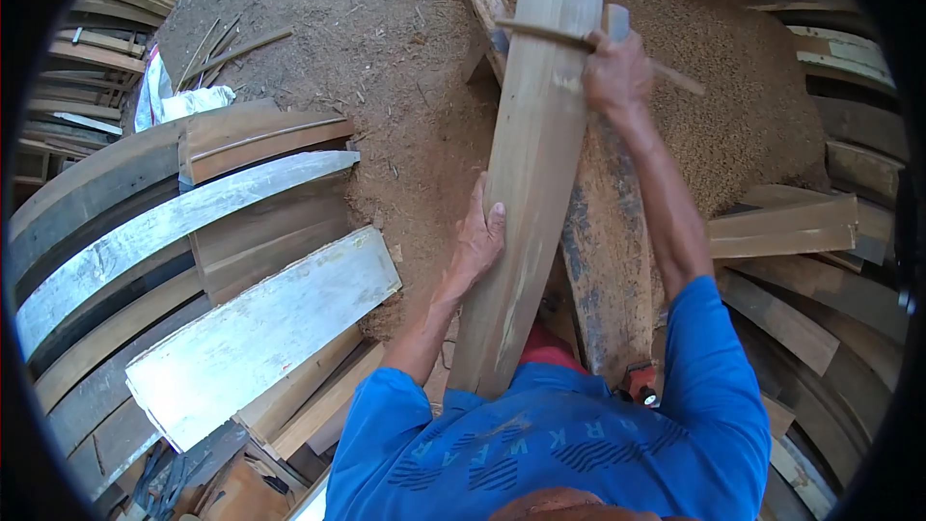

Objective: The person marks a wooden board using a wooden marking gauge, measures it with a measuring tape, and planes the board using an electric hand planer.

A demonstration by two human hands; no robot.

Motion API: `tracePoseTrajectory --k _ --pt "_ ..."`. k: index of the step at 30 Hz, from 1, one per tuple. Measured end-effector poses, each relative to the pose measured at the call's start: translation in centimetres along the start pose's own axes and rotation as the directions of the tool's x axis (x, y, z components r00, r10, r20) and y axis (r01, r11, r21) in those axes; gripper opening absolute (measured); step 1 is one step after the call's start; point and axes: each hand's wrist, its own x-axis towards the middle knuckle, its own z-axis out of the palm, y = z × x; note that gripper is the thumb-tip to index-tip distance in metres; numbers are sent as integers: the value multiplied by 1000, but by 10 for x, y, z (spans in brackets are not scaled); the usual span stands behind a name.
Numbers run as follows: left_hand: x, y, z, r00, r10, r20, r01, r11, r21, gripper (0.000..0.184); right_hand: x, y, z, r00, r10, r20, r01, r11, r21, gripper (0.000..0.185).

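The plank (536,135) slanted over the worktop (612,260), its near end past the left edge, apparently braced against the shirt (579,415). The left hand (477,234) gripped its side, likely for steadiness; the right hand (619,73) clutched a thin strip (542,33) across it.

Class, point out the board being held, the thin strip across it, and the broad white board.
Held board (535,154): head view, middle of its face.
Thin strip (545,33): head view, stretch crossing the held board.
Broad white board (265,338): head view, middle of its face.
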Motion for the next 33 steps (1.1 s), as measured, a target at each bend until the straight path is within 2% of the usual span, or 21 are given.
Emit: tracePoseTrajectory --k 2,4,9,12,13,16,20,22,26,27,30,33 --pt "-11 -2 5 1000 -15 11 15 1000 -8 70 40 12 14 998 -22 -52 19 998 -55 37" --pt "-1 3 2 1000 12 -15 -12 1000 3 71 82 15 11 999 -32 -37 30 998 -48 39" --pt "-3 9 -2 1000 -12 13 12 1000 4 69 54 13 0 993 12 113 -11 1000 -16 42" --pt "0 5 1 1000 22 14 -21 1000 -23 69 22 8 -4 996 -24 82 27 999 -32 41" --pt "0 1 1 999 32 9 -32 999 -31 69 24 2 -6 996 14 83 -7 997 -81 40" --pt "3 -12 8 991 118 -64 -116 992 40 69 73 14 15 1000 10 -17 -11 999 -40 40" --pt "2 -11 10 996 83 -42 -82 996 19 70 118 17 5 999 29 14 -28 998 -58 40" --pt "3 -10 7 996 79 -39 -79 997 15 70 109 16 1 999 0 50 2 1000 -29 40" --pt "2 -8 11 987 137 -79 -136 991 13 69 65 15 9 999 -52 -2 51 992 -115 41" --pt "2 -8 11 986 143 -82 -143 990 7 69 66 10 6 1000 18 24 -16 995 -96 40" --pt "0 -9 10 992 100 -71 -98 995 36 68 107 16 21 996 -4 -84 -3 996 -84 37" --pt "2 -7 6 993 93 -67 -89 995 54 69 130 18 24 992 -46 -120 33 994 -107 35"
